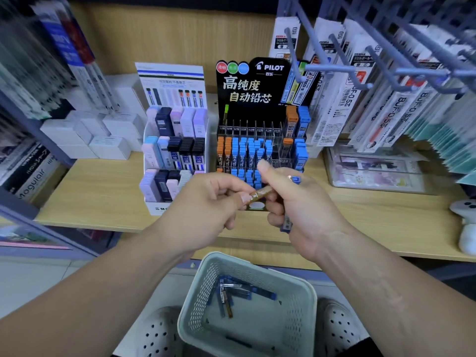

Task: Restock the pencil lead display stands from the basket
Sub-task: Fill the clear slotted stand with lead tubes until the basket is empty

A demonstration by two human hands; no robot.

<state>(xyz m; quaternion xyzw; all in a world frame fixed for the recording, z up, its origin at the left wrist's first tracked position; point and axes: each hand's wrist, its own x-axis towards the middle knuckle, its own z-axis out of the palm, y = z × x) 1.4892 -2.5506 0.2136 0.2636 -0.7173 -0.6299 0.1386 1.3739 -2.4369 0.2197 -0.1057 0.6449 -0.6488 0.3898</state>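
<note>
A brown lead tube sits between my two hands at mid-frame, just in front of the black Pilot stand.

My left hand pinches one end of it between thumb and forefinger. The other end lies against the fingers of my right hand, which are curled round a few blue-capped tubes. Behind my hands the Pilot stand's rows hold orange- and blue-capped tubes. A white stand of pastel and dark lead cases is just to its left, and both are on the wooden shelf. At lower centre the pale basket holds a handful of loose tubes. Refill packs hang on hooks at the upper right.
</note>
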